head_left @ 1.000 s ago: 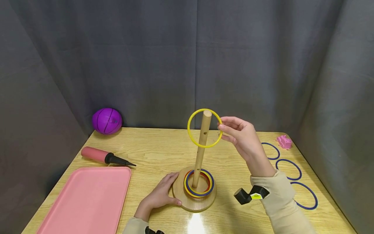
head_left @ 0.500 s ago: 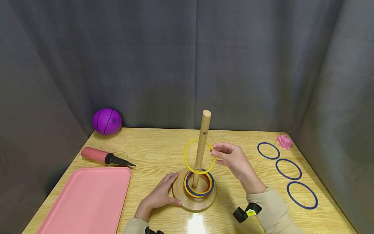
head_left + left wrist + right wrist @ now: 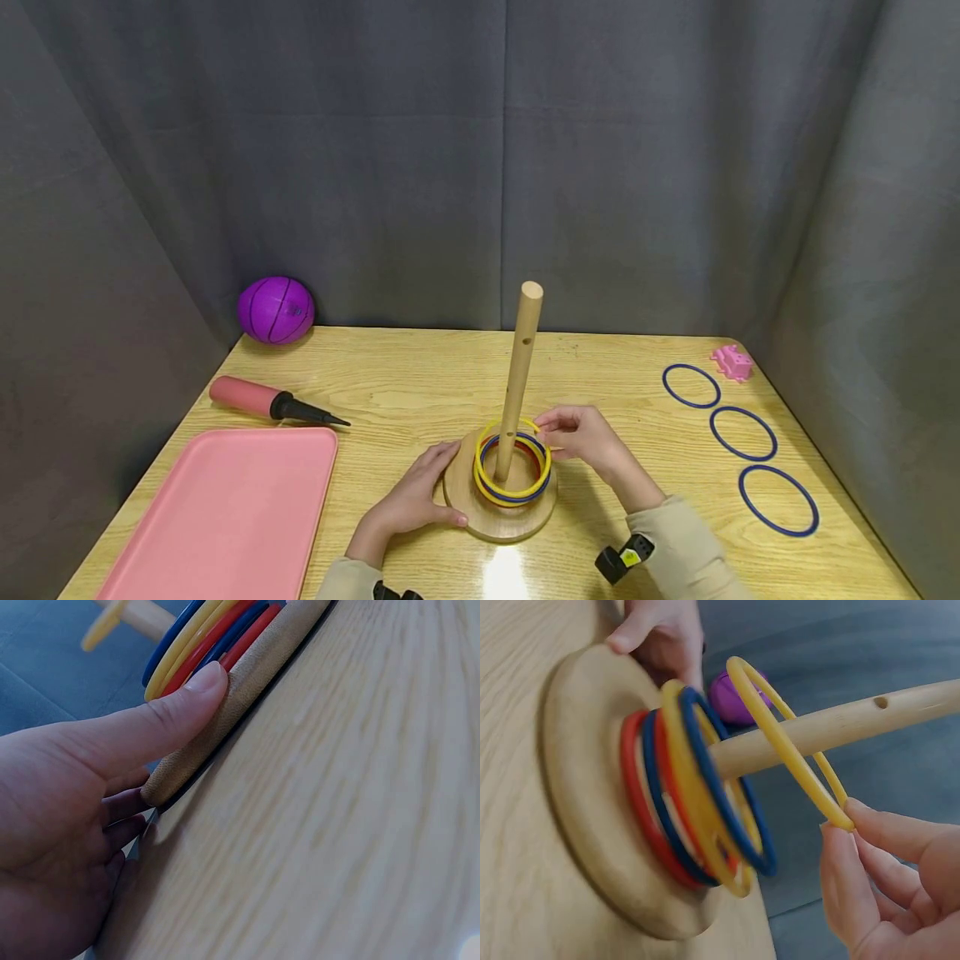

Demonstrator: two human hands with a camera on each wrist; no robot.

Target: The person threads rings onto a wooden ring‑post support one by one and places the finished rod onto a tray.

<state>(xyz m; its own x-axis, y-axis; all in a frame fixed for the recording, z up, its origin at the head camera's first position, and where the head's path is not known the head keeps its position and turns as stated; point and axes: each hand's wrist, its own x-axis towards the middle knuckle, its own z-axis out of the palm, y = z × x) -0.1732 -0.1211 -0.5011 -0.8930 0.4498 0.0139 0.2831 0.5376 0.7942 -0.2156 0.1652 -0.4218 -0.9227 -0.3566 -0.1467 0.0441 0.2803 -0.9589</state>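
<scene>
Rings (image 3: 512, 485) already stacked on the peg (image 3: 517, 383), mid-desk; your left hand (image 3: 408, 502) lies flat against the base (image 3: 487, 521), your right hand (image 3: 581, 435) pinches a yellow ring (image 3: 780, 742) just above them. Three blue rings (image 3: 742, 433) wait by the right edge.

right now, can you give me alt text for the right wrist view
A right hand pinches a yellow ring threaded on a wooden peg, just above stacked red, blue and yellow rings on a round wooden base.

Even overhead light, bright glare patch on the worktop (image 3: 504, 575) near edge, soft shadows, dim curtain backdrop, wrist views blurred at close range, slight wide-angle bending
</scene>
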